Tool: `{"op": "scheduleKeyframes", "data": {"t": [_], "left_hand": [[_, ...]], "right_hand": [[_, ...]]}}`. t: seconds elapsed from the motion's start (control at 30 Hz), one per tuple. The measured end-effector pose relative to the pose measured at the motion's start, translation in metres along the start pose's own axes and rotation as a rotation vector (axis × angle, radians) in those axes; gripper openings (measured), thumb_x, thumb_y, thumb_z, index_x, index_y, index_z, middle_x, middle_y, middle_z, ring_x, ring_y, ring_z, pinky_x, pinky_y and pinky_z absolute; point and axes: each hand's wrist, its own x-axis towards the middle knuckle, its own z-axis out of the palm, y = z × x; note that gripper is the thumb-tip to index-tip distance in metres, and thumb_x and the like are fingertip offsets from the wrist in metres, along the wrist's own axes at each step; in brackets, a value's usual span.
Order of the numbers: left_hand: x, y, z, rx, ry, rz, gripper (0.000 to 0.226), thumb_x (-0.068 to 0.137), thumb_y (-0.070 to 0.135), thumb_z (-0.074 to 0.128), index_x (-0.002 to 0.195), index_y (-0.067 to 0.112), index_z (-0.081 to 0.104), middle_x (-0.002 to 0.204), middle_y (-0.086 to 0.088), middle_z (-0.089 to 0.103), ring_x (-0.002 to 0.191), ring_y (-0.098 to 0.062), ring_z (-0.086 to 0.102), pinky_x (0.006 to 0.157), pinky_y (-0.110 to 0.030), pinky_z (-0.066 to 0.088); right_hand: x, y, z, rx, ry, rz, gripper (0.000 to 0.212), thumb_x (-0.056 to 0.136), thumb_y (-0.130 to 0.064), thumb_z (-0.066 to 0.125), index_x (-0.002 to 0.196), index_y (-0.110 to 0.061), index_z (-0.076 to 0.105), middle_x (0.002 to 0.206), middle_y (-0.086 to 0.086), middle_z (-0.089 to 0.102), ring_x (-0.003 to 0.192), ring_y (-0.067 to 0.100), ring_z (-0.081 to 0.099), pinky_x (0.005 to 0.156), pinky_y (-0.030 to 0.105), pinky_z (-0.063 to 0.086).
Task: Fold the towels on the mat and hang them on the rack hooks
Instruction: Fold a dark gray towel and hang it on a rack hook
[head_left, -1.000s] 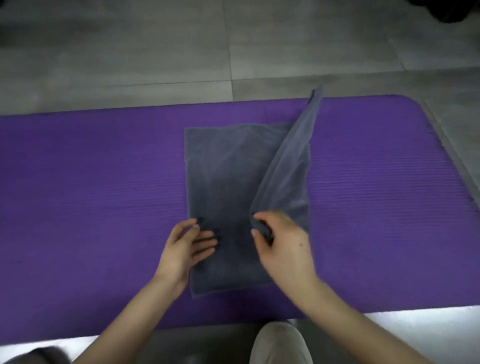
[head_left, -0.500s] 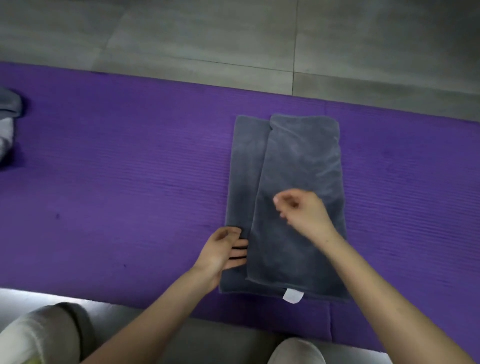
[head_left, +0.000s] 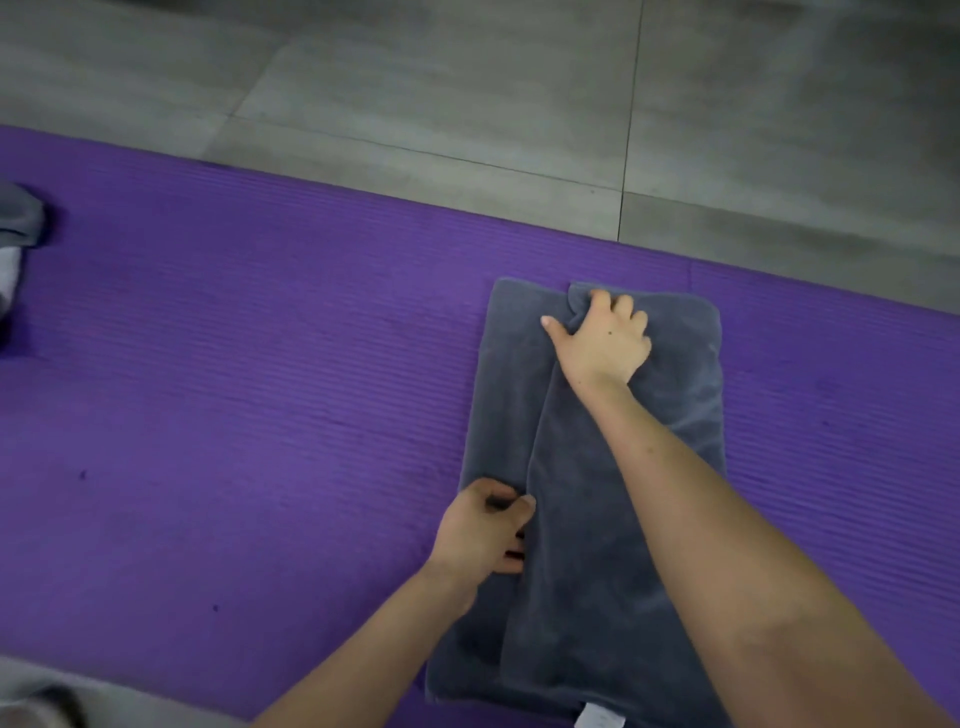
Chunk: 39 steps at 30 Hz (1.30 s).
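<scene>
A dark grey towel (head_left: 597, 519) lies on the purple mat (head_left: 260, 389), folded lengthwise with its right half laid over the left. My right hand (head_left: 602, 338) reaches to the towel's far end and grips the top corner of the folded-over layer, fingers curled into the cloth. My left hand (head_left: 488, 530) sits at the towel's left side near the fold edge and pinches the upper layer's edge between thumb and fingers. A white label (head_left: 600, 719) shows at the near end. The rack and hooks are out of view.
More grey and white cloth (head_left: 15, 234) lies at the mat's far left edge. Grey tiled floor (head_left: 467, 104) runs beyond the mat. The mat's left and middle stretch bare purple.
My right hand has moved from the towel's middle up to its far end and taken hold of the top corner. The left hand has closed on the fold edge.
</scene>
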Motion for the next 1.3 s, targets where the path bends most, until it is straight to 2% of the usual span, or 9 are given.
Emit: {"op": "scheduleKeyframes", "data": {"t": [0.13, 0.3, 0.5, 0.63, 0.77, 1.0, 1.1, 1.23, 1.3], "left_hand": [[0.006, 0.008, -0.006, -0.02, -0.077, -0.028, 0.023, 0.088, 0.027, 0.063, 0.103, 0.011, 0.06, 0.097, -0.009, 0.068, 0.085, -0.022, 0.069, 0.061, -0.026, 0.055], [0.008, 0.011, -0.008, 0.065, -0.127, -0.001, 0.024, 0.085, 0.029, 0.068, 0.101, 0.013, 0.061, 0.096, -0.007, 0.069, 0.083, -0.018, 0.068, 0.068, -0.025, 0.056], [0.003, 0.014, -0.002, 0.137, -0.157, 0.03, 0.027, 0.076, 0.007, 0.074, 0.099, 0.013, 0.06, 0.089, -0.001, 0.064, 0.081, -0.009, 0.063, 0.06, -0.017, 0.052], [-0.002, 0.017, 0.001, 0.105, -0.192, 0.042, 0.026, 0.076, 0.003, 0.074, 0.097, 0.013, 0.062, 0.094, -0.003, 0.065, 0.083, -0.01, 0.065, 0.06, -0.019, 0.052], [-0.008, 0.021, 0.001, 0.095, -0.216, 0.068, 0.024, 0.077, 0.003, 0.072, 0.096, 0.014, 0.061, 0.092, 0.0, 0.063, 0.08, -0.007, 0.064, 0.059, -0.019, 0.052], [-0.014, 0.024, -0.001, 0.146, -0.237, 0.121, 0.025, 0.079, 0.003, 0.07, 0.099, 0.015, 0.061, 0.091, -0.002, 0.064, 0.084, -0.011, 0.065, 0.066, -0.024, 0.056], [-0.014, 0.025, 0.0, 0.149, -0.227, 0.126, 0.024, 0.079, 0.002, 0.071, 0.096, 0.016, 0.061, 0.091, -0.003, 0.062, 0.085, -0.014, 0.064, 0.072, -0.029, 0.058], [-0.015, 0.028, 0.0, 0.144, -0.24, 0.141, 0.024, 0.079, 0.003, 0.071, 0.094, 0.017, 0.06, 0.09, -0.002, 0.062, 0.084, -0.013, 0.064, 0.073, -0.03, 0.058], [-0.016, 0.029, 0.0, 0.147, -0.26, 0.147, 0.024, 0.079, 0.002, 0.07, 0.096, 0.016, 0.06, 0.089, -0.002, 0.063, 0.083, -0.013, 0.064, 0.074, -0.031, 0.058]], "right_hand": [[0.009, 0.009, 0.007, 0.128, -0.039, 0.07, 0.061, 0.079, -0.057, 0.064, 0.127, -0.023, 0.05, 0.127, 0.006, 0.046, 0.117, 0.029, 0.043, 0.087, 0.042, 0.042], [0.012, 0.028, 0.008, 0.334, -0.014, 0.022, 0.046, 0.081, -0.038, 0.069, 0.124, -0.026, 0.056, 0.119, -0.001, 0.054, 0.111, 0.021, 0.048, 0.083, 0.032, 0.041], [0.016, 0.041, 0.0, 0.546, -0.07, 0.014, 0.047, 0.081, -0.027, 0.072, 0.125, -0.026, 0.056, 0.107, -0.005, 0.06, 0.097, 0.012, 0.057, 0.085, 0.021, 0.04], [0.019, 0.049, -0.009, 0.719, -0.138, 0.039, 0.049, 0.08, -0.018, 0.074, 0.125, -0.024, 0.057, 0.099, -0.007, 0.057, 0.093, 0.01, 0.055, 0.096, 0.026, 0.044], [0.021, 0.054, -0.019, 0.774, -0.137, 0.031, 0.051, 0.081, -0.005, 0.069, 0.128, -0.018, 0.053, 0.083, -0.014, 0.047, 0.081, 0.004, 0.05, 0.087, 0.021, 0.044], [0.016, 0.044, -0.021, 0.529, -0.163, 0.016, 0.054, 0.081, -0.021, 0.072, 0.129, -0.017, 0.049, 0.104, -0.001, 0.06, 0.097, 0.015, 0.057, 0.086, 0.024, 0.04], [0.019, 0.037, -0.018, 0.455, -0.121, 0.039, 0.05, 0.081, -0.014, 0.068, 0.127, -0.016, 0.051, 0.106, 0.004, 0.065, 0.103, 0.022, 0.06, 0.088, 0.028, 0.041], [0.022, 0.042, -0.018, 0.559, -0.109, 0.13, 0.048, 0.08, -0.009, 0.067, 0.126, -0.013, 0.054, 0.107, 0.006, 0.065, 0.103, 0.021, 0.06, 0.089, 0.027, 0.044], [0.022, 0.044, -0.021, 0.763, -0.111, 0.203, 0.051, 0.077, -0.006, 0.07, 0.126, -0.01, 0.053, 0.111, 0.008, 0.062, 0.098, 0.019, 0.059, 0.082, 0.024, 0.045]]}}
